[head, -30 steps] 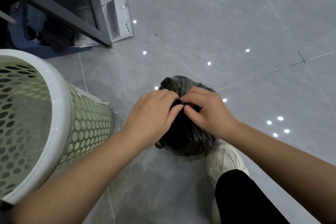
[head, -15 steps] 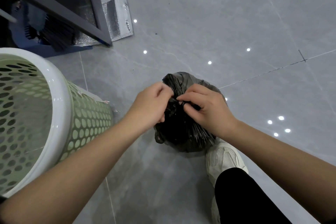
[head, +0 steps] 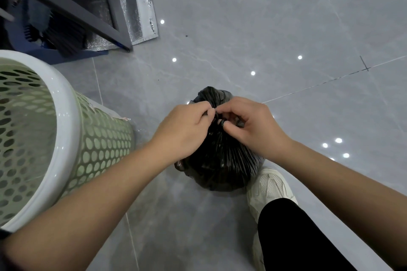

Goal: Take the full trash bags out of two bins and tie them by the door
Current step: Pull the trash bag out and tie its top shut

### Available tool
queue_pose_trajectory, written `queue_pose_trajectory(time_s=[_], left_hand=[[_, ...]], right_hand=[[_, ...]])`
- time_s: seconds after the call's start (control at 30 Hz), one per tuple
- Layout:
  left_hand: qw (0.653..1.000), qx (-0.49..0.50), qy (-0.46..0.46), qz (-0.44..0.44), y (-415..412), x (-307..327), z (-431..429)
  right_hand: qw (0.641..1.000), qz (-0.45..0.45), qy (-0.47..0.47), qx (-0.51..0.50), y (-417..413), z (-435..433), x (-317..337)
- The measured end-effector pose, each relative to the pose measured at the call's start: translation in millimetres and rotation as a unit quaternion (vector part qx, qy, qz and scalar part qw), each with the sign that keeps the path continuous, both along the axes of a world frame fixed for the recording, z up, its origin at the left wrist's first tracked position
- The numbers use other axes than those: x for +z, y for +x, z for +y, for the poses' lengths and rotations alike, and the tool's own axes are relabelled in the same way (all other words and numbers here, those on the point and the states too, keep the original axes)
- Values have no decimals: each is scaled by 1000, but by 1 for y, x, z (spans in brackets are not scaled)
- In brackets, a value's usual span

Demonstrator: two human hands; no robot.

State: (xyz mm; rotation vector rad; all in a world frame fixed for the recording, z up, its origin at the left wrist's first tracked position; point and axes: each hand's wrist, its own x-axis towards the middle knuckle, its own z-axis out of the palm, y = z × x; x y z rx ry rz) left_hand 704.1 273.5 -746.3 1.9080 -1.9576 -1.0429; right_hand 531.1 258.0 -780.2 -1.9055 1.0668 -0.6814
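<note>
A full black trash bag [head: 222, 160] sits on the grey tiled floor in front of me. Its gathered top is pinched between both hands. My left hand [head: 185, 130] grips the bag's neck from the left with its fingers closed on the plastic. My right hand [head: 253, 125] holds the neck from the right, and a strip of black plastic loops around one fingertip. A green perforated bin [head: 66, 138] with a white rim stands at the left, with no bag showing in it.
A dark metal door frame [head: 94, 17] runs across the top left, with a silver foil pad [head: 141, 17] at its foot. Behind it lie a blue dustpan and a black brush [head: 61, 37]. My white shoe [head: 268, 189] and black trouser leg touch the bag's lower right.
Both hands have risen slightly with the bag's neck. My right fingers have shifted and now have plastic looped around a fingertip. The bag and bin stay in place.
</note>
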Motion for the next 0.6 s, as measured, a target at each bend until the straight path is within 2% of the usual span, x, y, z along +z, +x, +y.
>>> queue_pose_trajectory(time_s=[0.03, 0.1, 0.13, 0.17, 0.23, 0.27, 0.3, 0.37, 0.4, 0.43, 0.5, 0.6], left_hand=[[991, 69, 86, 75, -3, 1, -3], [929, 177, 252, 204, -6, 3, -10], [896, 201, 314, 240, -4, 3, -13], [873, 212, 355, 260, -1, 3, -14], [854, 237, 370, 281, 0, 4, -14], [863, 261, 332, 276, -1, 4, -13], [886, 292, 255, 256, -2, 3, -10], [934, 317, -3, 164, -2, 2, 0], [943, 283, -127, 117, -1, 3, 7], [947, 228, -211, 81, -1, 5, 13], [957, 123, -261, 25, -4, 6, 24], [975, 86, -203, -23, -20, 3, 27]], right_hand=[[1000, 5, -12, -1, 1, 1, 0], [999, 0, -42, -19, 2, 5, 0], [998, -6, -57, -28, 4, 7, 1], [997, -11, -67, -36, 5, 8, 1], [996, -17, -72, -56, 6, 7, 1], [995, -22, -65, -74, 6, 6, 1], [994, -29, -52, -96, 6, 5, 2], [988, -43, -15, -146, 5, 4, 2], [985, -47, 0, -168, 5, 4, 2], [981, -52, 11, -186, 6, 4, 1], [975, -68, 34, -208, 7, 4, 1], [968, -77, 63, -230, 11, 4, 2]])
